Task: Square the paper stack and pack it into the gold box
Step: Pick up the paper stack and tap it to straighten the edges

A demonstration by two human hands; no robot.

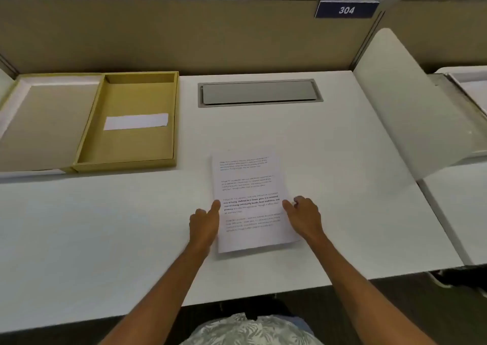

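Fingers of the left hand (pixel 204 225) curl loosely, with the thumb stretched forward so its tip touches the left edge of the paper stack (pixel 251 202). The other fingertips of that hand are folded under and out of sight, so whether they pinch the sheets cannot be told. On the opposite side, the right hand (pixel 304 217) mirrors this: its thumb lies on the right margin of the top sheet, while the remaining fingers bend down beside the stack's right edge. Neither hand has lifted the paper; both simply flank it, one against each long side.

The stack lies flat on the white desk (pixel 105 226), near the middle and slightly turned, with printed paragraphs facing up. Its edges look fairly even, though a thin sliver of a lower sheet shows along the bottom.

Further out, the gold box (pixel 131 144) sits open at the far left of the desk, well apart from the paper. A white strip (pixel 135 121) lies on its floor. Its lid (pixel 44 123) rests open just beside it on the left, touching it. Behind the stack, a grey cable hatch (pixel 259 93) is set into the desk surface. A beige partition (pixel 184 34) rises along the back, carrying a blue plate (pixel 346 9) numbered 304.
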